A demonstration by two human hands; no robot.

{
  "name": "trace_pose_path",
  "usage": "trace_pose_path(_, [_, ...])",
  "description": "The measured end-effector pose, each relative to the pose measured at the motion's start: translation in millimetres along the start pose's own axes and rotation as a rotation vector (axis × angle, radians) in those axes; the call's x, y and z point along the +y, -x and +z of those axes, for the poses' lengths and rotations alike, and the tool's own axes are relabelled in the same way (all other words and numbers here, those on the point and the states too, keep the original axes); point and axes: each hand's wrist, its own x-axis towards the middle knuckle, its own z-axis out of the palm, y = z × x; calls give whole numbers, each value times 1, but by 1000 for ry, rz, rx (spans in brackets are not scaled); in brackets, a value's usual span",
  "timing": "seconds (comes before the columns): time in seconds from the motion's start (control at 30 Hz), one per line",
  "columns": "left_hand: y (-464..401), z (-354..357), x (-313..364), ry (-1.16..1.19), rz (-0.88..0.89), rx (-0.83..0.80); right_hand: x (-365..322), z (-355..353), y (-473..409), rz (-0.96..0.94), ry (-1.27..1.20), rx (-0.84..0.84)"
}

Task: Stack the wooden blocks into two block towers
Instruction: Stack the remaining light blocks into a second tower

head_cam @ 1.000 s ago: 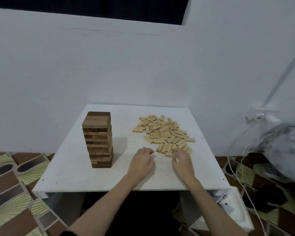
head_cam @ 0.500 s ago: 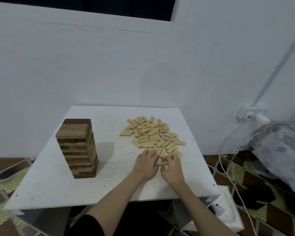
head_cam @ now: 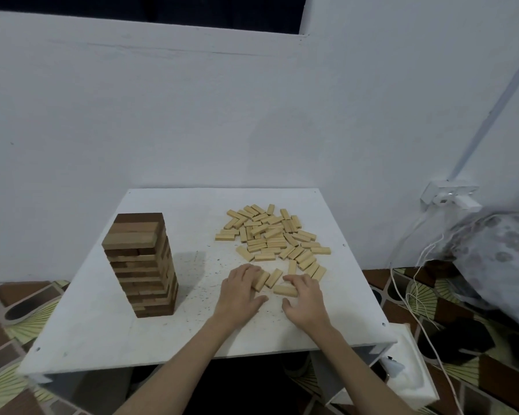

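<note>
A tall tower of dark and mid-brown wooden blocks (head_cam: 141,265) stands on the left of the white table (head_cam: 102,330). A loose pile of light wooden blocks (head_cam: 270,235) lies flat at the back right. My left hand (head_cam: 240,292) rests its fingers on the near end of one light block (head_cam: 262,281) at the pile's front edge, thumb spread. Beside it lies another light block (head_cam: 274,277). My right hand (head_cam: 306,298) curls its fingers over a light block (head_cam: 285,290) lying crosswise, with the thumb just short of its near side.
The table stands against a white wall. A wall socket with plug (head_cam: 450,196) and white cables (head_cam: 414,283) hang at the right, above a patterned floor (head_cam: 12,301). A grey patterned cloth (head_cam: 498,259) lies at far right. A white box (head_cam: 411,372) sits under the table's right corner.
Both hands moved up to the pile's near edge and now lie on separate blocks, slightly apart. The camera shifted, so the tower looks closer and further left.
</note>
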Motion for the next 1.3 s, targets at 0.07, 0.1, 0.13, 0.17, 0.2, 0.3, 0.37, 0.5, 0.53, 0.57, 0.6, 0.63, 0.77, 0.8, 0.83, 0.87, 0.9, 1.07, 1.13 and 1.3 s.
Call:
trace_pose_path(0.07, [1,-4,-3,81,-94,14,-3,2,-2,2,68,23])
trace_pose_path(0.1, [0,-6,-3,85,-117,5,-4,3,-1,12,96,56])
trace_pose_path(0.13, [-2,-6,-2,70,-128,-8,-4,2,-1,36,129,95])
trace_pose_path(0.17, [-3,-7,-1,51,-128,-16,-5,1,-1,78,165,138])
trace_pose_path(0.2, [-5,-7,1,42,-129,-17,-5,-2,-1,126,202,172])
trace_pose_path(0.3, [-7,-5,2,79,-133,1,-9,-5,-6,109,220,192])
trace_pose_path(0.37, [-7,-5,0,146,-151,23,-10,1,-10,-30,216,141])
trace_pose_path(0.5, [-7,-11,-6,285,-204,57,-23,5,-19,-74,332,-21])
trace_pose_path(0.53, [-6,-12,-8,315,-217,52,-24,7,-22,-59,348,-51])
trace_pose_path(0.57, [-6,-13,-11,340,-227,50,-27,9,-23,-51,347,-69])
trace_pose_path(0.6, [-5,-15,-13,359,-241,46,-31,10,-23,-48,329,-78])
trace_pose_path(0.63, [-5,-17,-15,375,-250,44,-35,11,-22,-45,301,-78])
trace_pose_path(0.77, [-5,-25,-18,394,-249,18,-45,17,-20,-33,238,-113])
trace_pose_path(0.8, [-5,-26,-19,398,-249,7,-46,19,-19,-22,191,-123])
trace_pose_path(0.83, [-4,-27,-19,408,-254,-9,-48,20,-20,-10,127,-131])
trace_pose_path(0.87, [-4,-28,-20,424,-265,-32,-50,21,-20,7,58,-144])
trace_pose_path(0.9, [-3,-29,-20,439,-272,-60,-52,21,-21,28,-5,-163])
trace_pose_path(1.07, [0,-31,-22,362,-276,-157,-55,19,-29,174,-227,-257])
trace_pose_path(1.13, [-1,-30,-23,352,-278,-162,-56,17,-33,195,-270,-288])
trace_pose_path(1.3, [-4,-30,-20,348,-271,-182,-55,16,-36,199,-324,-345])
